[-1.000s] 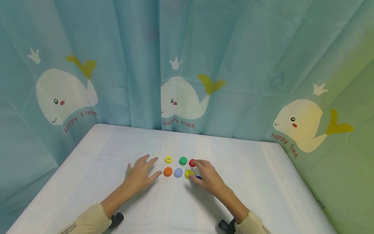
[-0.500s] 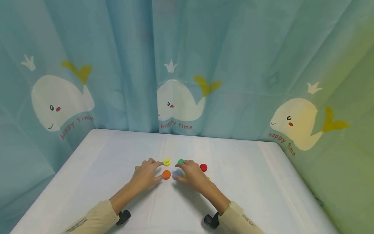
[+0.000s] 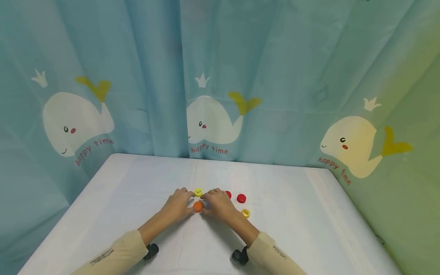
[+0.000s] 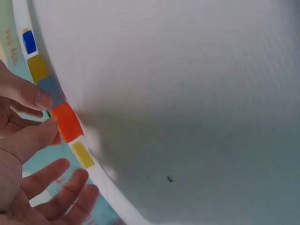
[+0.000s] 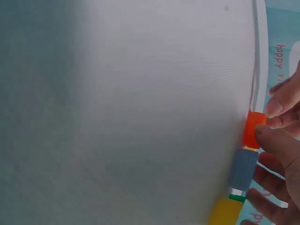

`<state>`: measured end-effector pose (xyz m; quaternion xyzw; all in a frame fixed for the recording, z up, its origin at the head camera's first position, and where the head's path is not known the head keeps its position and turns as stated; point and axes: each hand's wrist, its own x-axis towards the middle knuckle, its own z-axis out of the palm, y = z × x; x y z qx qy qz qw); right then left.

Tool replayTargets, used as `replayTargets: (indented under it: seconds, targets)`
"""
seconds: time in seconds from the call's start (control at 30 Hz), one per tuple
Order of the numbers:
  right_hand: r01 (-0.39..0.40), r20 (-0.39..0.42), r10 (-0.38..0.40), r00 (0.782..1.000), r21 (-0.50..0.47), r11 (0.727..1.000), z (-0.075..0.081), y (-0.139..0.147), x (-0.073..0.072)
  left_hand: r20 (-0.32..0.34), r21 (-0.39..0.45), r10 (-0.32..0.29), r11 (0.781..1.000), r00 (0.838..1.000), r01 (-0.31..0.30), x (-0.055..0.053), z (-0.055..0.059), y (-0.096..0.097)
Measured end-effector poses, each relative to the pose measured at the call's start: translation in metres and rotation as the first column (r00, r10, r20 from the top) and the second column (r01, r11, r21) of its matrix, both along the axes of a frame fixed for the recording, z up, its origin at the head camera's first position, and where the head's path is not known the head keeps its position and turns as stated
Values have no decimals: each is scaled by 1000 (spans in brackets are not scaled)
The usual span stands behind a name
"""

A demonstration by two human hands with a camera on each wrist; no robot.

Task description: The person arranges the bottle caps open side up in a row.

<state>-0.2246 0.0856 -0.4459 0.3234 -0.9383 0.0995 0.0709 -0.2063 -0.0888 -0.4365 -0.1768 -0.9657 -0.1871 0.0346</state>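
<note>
An orange round cap (image 3: 198, 206) lies on the white table between my two hands. My left hand (image 3: 177, 204) is at its left side, the thumb tip right at the cap and the other fingers spread. From the right, my right hand (image 3: 220, 204) reaches in, its thumb overlapping the orange cap (image 5: 253, 130) in the right wrist view. A yellow cap (image 3: 198, 192) sits just behind, near both index fingertips. Beside the orange one, a blue-grey cap (image 5: 243, 169) is mostly hidden under my right hand in the head view.
Two red caps, one nearer the hand (image 3: 228, 194) and one farther right (image 3: 241, 198), lie right of my right hand. A yellow cap (image 3: 245, 213) is by the right wrist. A dark blue cap (image 4: 29, 42) shows in the left wrist view. A curtain (image 3: 292, 126) hangs behind the table.
My right hand has moved left, from over the red and yellow caps to the orange one, uncovering caps on the right. My left hand has shifted slightly right, closer to the orange cap.
</note>
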Motion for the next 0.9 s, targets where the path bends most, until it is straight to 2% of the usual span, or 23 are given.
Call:
replayTargets:
  seconds: [0.27,0.37,0.47,0.63,0.77,0.9]
  targets:
    - [-63,-73,66,995,41,997,-6,-4,-3,9,-30,45,999,999,-45,-2,-3,4]
    - [-67,-69,69,995,38,997,-7,-7,-3,12,-35,55,998,998,-54,-2,-3,3]
    - [-55,-44,57,997,35,998,-8,-8,-2,15,-28,48,998,999,-47,-2,-4,2]
    - [-36,-10,36,999,24,999,-9,-8,-1,8,7,1,1000,1000,-1,-3,-10,-1]
    - [-49,-25,49,998,15,999,-9,-10,-1,-4,57,-22,998,1000,22,-1,-9,-4]
    - [-54,-72,53,996,-12,998,-6,-14,-1,8,106,-18,994,1000,17,0,-4,-9]
